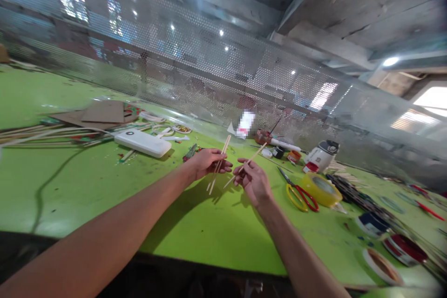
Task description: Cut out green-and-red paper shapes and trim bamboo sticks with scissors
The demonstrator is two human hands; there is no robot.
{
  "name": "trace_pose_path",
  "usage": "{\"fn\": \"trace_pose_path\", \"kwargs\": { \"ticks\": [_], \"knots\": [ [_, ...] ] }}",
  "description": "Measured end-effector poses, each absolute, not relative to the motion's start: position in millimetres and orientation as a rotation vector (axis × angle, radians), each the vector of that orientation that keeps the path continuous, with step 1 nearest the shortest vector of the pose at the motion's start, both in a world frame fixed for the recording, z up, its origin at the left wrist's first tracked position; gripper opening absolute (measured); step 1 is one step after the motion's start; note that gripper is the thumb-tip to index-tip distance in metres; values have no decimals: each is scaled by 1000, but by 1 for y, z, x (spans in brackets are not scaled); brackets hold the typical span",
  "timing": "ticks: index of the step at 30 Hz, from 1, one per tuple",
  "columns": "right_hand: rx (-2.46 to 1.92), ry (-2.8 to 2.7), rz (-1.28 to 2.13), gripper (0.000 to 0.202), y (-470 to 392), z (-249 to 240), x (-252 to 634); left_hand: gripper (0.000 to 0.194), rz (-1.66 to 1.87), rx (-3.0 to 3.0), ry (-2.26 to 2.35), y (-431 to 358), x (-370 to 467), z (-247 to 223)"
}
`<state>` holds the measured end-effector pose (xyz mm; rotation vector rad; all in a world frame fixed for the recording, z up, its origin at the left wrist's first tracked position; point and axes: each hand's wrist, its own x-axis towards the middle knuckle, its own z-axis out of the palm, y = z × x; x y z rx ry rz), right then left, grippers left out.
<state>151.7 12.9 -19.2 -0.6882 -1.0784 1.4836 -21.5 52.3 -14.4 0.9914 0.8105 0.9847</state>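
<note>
Our left hand (211, 163) pinches two sticks (218, 167) and our right hand (252, 178) pinches one stick (246, 164), all above the table (209, 242), with open room at six o'clock down to its near edge. Scissors (299, 193) lie at three, a white power bank (143, 143) at ten.

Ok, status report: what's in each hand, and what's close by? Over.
Left hand holds thin, pale wooden sticks. Right hand holds one matching stick. To its right, on green table: metal scissors, red and yellow handles.
</note>
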Motion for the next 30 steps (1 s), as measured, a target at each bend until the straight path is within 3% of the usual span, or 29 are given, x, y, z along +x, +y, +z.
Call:
{"fn": "trace_pose_path", "kwargs": {
  "ticks": [14, 18, 24, 30],
  "knots": [
    [-648, -1107, 1363, 26, 22, -25, 149, 25, 740, 1365, 787, 40, -19, -10],
    [-662, -1158, 1293, 26, 23, -22, 148, 23, 734, 1315, 841, 43, -19, -12],
    [-777, -1502, 805, 15, 14, -23, 143, 9, 736, 1139, 961, 47, -22, -20],
    [-793, -2048, 223, 25, 3, -22, 136, 18, 821, 1097, 945, 52, -21, -22]
  ]
}}
